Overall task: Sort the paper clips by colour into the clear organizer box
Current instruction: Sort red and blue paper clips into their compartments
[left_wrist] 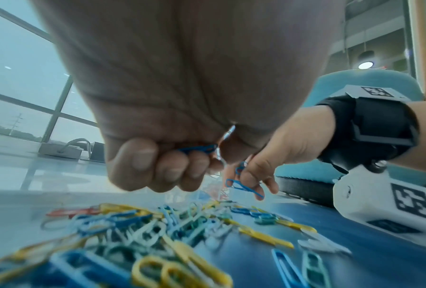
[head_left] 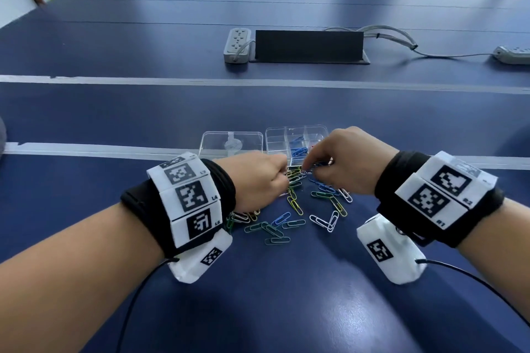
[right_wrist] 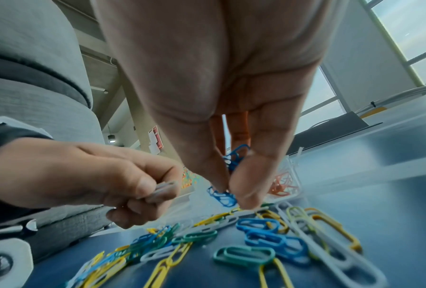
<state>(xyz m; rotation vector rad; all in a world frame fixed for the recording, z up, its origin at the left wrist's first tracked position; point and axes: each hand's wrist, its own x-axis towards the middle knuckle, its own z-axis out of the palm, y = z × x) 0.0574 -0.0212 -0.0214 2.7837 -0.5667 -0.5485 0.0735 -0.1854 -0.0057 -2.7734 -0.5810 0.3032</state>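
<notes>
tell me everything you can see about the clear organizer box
The clear organizer box looks like transparent plastic, split by thin walls into small compartments. It lies open on the blue table, past the loose clip pile; its clear lid lies flat beside it. One compartment holds blue clips, another reddish-orange clips. Neither hand touches it.

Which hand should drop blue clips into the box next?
Probably the right hand. It pinches blue paper clips in its fingers and sits closer to the organizer box, beside the blue compartment. The left hand grips clips too, but sits farther away.
</notes>
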